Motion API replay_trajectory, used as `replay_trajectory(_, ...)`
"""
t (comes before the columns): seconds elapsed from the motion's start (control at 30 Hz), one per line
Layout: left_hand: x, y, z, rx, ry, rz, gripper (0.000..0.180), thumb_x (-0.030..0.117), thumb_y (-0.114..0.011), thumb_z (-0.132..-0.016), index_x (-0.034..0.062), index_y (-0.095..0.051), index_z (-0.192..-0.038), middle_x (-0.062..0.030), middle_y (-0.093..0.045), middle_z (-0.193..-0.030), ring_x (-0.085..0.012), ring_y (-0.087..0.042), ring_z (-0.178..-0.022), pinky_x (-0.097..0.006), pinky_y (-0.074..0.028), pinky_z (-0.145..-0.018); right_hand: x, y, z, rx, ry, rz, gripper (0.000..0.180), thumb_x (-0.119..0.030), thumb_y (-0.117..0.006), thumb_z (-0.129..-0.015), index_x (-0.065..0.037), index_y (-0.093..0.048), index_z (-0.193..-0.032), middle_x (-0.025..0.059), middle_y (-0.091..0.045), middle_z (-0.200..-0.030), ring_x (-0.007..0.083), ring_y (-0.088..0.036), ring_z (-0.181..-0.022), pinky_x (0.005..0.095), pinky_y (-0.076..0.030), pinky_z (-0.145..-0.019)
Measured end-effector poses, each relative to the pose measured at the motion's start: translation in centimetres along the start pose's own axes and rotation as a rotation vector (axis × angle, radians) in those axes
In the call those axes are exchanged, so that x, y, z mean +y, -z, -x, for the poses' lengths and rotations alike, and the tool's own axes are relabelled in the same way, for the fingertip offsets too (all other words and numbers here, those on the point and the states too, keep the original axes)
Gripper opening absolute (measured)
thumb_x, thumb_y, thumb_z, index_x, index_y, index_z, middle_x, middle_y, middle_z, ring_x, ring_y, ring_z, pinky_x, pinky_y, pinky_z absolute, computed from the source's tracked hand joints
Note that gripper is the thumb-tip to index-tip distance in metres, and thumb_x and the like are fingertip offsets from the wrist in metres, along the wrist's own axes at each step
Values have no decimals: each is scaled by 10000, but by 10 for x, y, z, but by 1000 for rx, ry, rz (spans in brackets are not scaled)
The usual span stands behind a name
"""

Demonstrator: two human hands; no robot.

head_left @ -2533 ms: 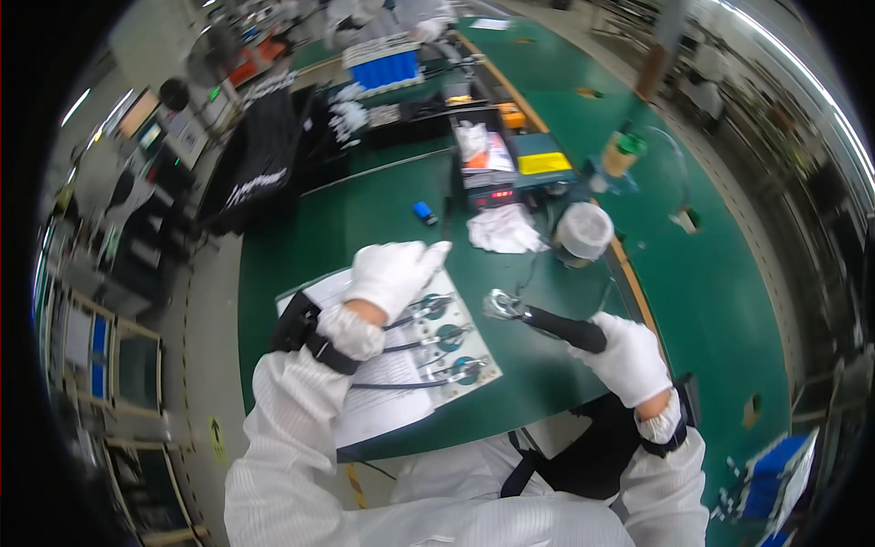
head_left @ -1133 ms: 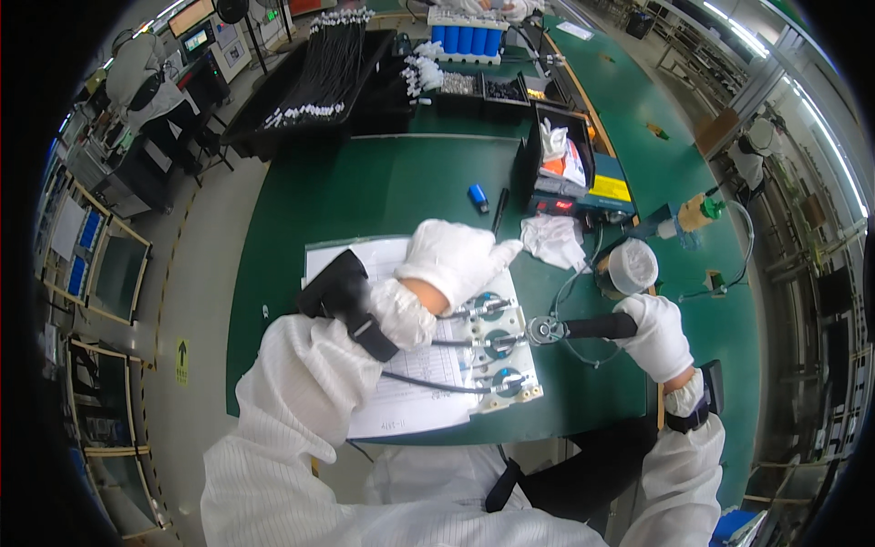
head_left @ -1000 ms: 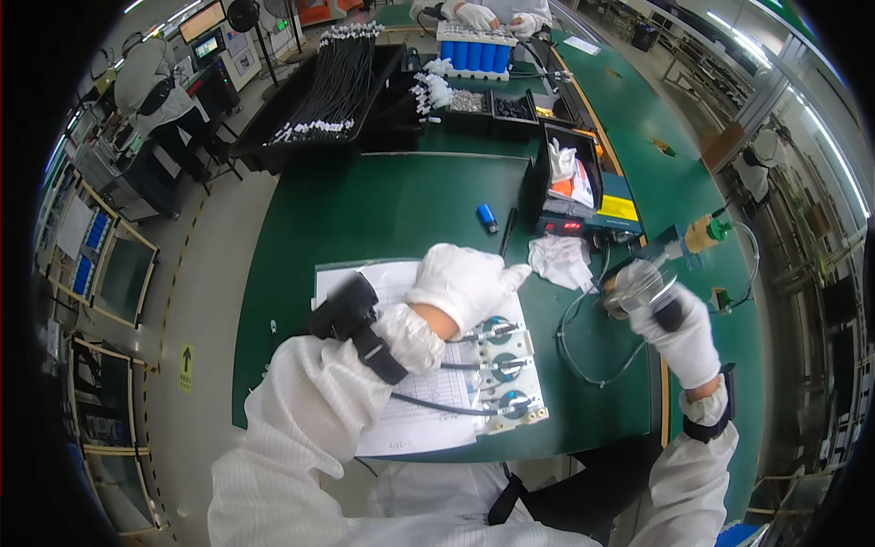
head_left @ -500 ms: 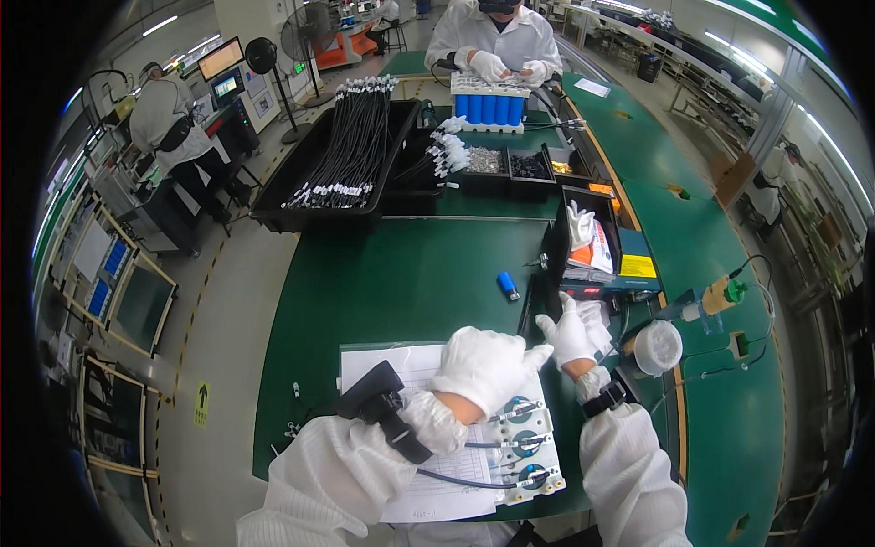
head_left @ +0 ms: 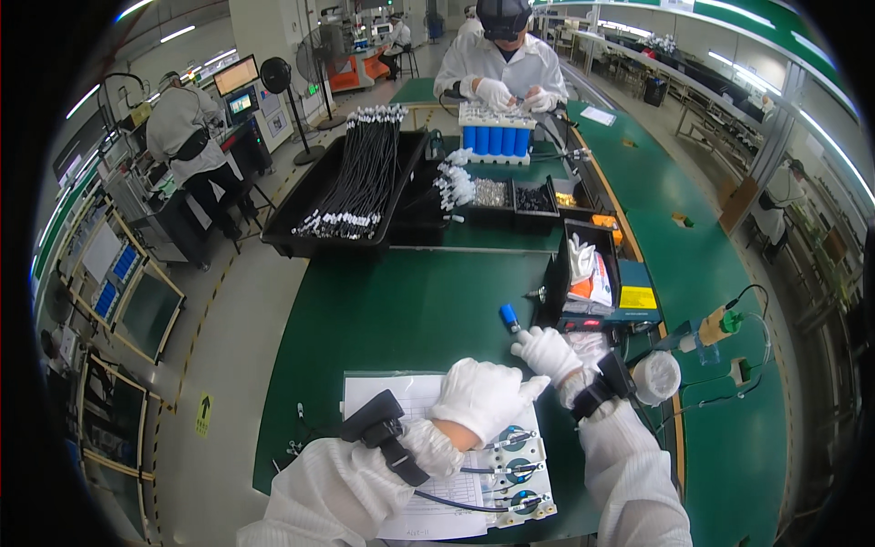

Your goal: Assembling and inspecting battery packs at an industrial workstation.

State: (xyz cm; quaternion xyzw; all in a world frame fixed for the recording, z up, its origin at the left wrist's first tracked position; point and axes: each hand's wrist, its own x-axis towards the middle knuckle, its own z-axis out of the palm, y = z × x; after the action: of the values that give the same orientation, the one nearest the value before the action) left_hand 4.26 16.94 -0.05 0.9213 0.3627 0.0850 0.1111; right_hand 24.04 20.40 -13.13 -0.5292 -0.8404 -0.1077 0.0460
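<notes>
My left hand point(head_left: 481, 399), in a white glove, lies over the upper end of a white panel point(head_left: 531, 476) with several round blue-and-metal terminals and black cables. Its fingers are curled down with one digit pointing right; whatever they grip is hidden. Under that wrist is a printed sheet point(head_left: 401, 392) in a clear sleeve. My right hand point(head_left: 547, 354), also gloved, is open, fingers stretched forward and left. Just beyond its fingertips, a small blue cylinder point(head_left: 508, 315) with a silvery end lies on the green table point(head_left: 392, 301). I see no contact between them.
At the right stand a black box point(head_left: 583, 301) of gloves and packets and a white round tub point(head_left: 656, 377). A black tray point(head_left: 301, 244) of cables and parts bins point(head_left: 533, 199) lie farther back. Across the table a person point(head_left: 501, 68) works at a blue-celled pack point(head_left: 497, 141).
My right hand has moved left, from beside the black box to the blue cylinder. My left hand keeps its place on the panel. The view has tilted slightly upward.
</notes>
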Motion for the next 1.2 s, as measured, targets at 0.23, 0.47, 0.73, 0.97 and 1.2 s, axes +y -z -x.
replay_trajectory(0.23,7,-2,0,411,69,48,531,505,-566,-855,84,-576,-1178,-138,-618,-1032,-268,-626,-922,-414,-497,-742,-41,84,41,854,-484,-1122,168,110,-606,-797,-18,-579,-903,117,-627,-1017,198,-636,-872,287,-531,-763)
replay_trajectory(0.47,-3,-5,7,397,-175,145,242,203,-638,-772,104,-568,-981,-78,-574,-839,-287,-593,-787,-397,-478,-687,-94,164,50,652,-491,-1558,130,27,-618,-838,-12,-573,-954,62,-601,-867,134,-595,-738,249,-507,-698)
replay_trajectory(0.73,15,-11,-13,551,-443,211,124,218,-629,-770,117,-570,-727,-74,-569,-640,-288,-584,-608,-396,-456,-574,-81,151,79,400,-433,-1695,304,-273,-379,-1010,-43,-536,-887,37,-550,-738,95,-524,-598,220,-445,-566)
replay_trajectory(0.97,-52,-18,6,571,-284,268,300,312,-603,-868,76,-592,-683,-92,-593,-638,-258,-556,-569,-389,-432,-537,-125,178,68,850,23,-1118,193,-148,-519,-913,-20,-552,-773,123,-575,-744,279,-559,-718,350,-436,-645)
replay_trajectory(1.2,-18,-13,-14,757,-139,341,433,358,-684,-856,64,-542,-571,-88,-523,-525,-234,-468,-456,-390,-386,-462,-121,212,152,922,-88,-1095,270,-168,-487,-957,-6,-538,-747,107,-495,-647,274,-495,-622,355,-397,-564)
